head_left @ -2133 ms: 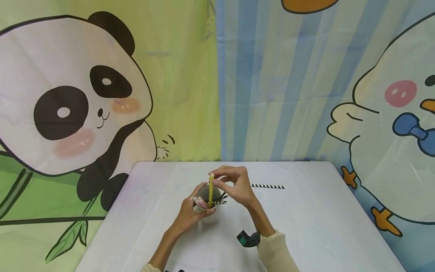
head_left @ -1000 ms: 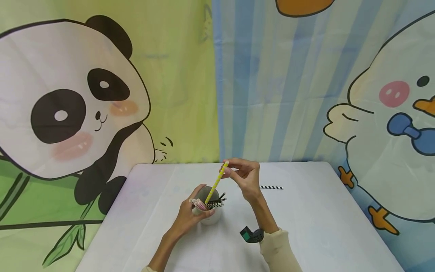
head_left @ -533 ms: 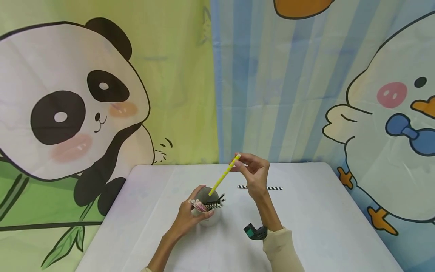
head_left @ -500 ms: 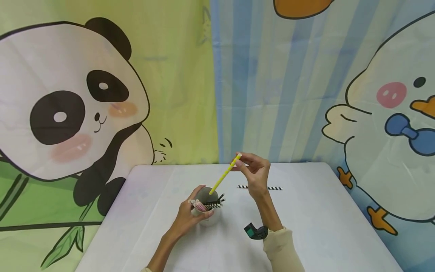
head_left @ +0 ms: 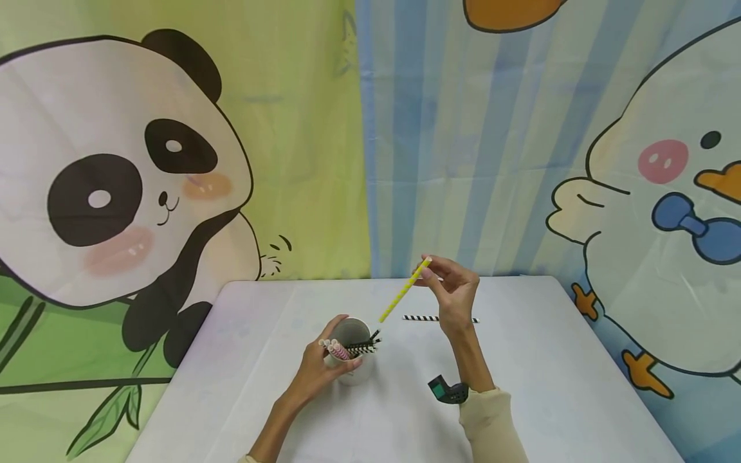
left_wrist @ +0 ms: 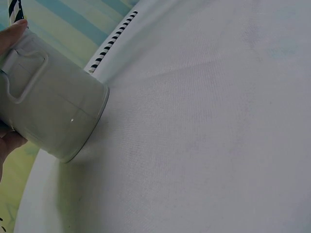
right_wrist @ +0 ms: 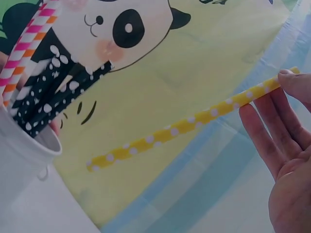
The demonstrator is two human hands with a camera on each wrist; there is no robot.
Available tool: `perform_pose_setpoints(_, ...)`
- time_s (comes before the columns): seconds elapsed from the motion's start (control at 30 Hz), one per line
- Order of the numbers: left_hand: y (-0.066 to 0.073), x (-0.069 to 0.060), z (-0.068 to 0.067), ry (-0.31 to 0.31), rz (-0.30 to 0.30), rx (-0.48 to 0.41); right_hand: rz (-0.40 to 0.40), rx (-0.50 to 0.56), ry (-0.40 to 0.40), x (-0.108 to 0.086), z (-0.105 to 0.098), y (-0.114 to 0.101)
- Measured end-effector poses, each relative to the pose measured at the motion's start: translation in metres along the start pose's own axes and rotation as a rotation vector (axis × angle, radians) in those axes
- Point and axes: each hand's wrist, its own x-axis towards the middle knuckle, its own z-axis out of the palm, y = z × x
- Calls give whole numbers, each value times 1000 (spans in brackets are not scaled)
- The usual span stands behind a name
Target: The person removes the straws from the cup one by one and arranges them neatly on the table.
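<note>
- Head: left grip [head_left: 320, 367] clasps the cup [head_left: 350, 329]; right grip [head_left: 456, 297] pinches the yellow straw [head_left: 404, 290] by its top end, lower tip clear.
- Left wrist: cup between thumb and fingers, best held steady.
- Right wrist: straw slants free; gentle pinching should avoid dents.

A white-dotted yellow straw [head_left: 405, 290] slants near a white cup [head_left: 354, 378] of patterned straws [right_wrist: 68, 94].

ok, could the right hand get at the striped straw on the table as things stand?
Probably yes: nothing shows on top of the striped straw, and the right hand looks close by. But its grip is on the yellow straw, so that would likely have to be put down first.
</note>
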Motion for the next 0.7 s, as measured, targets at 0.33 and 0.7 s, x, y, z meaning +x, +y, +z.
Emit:
perform_pose_setpoints(0.33,-1,0,0,1,9,5,17,-97,-9,-4,-18,4)
perform_pose_setpoints(0.7,-1,0,1,0,5,-5,104,-422,-78,-14,-32,11)
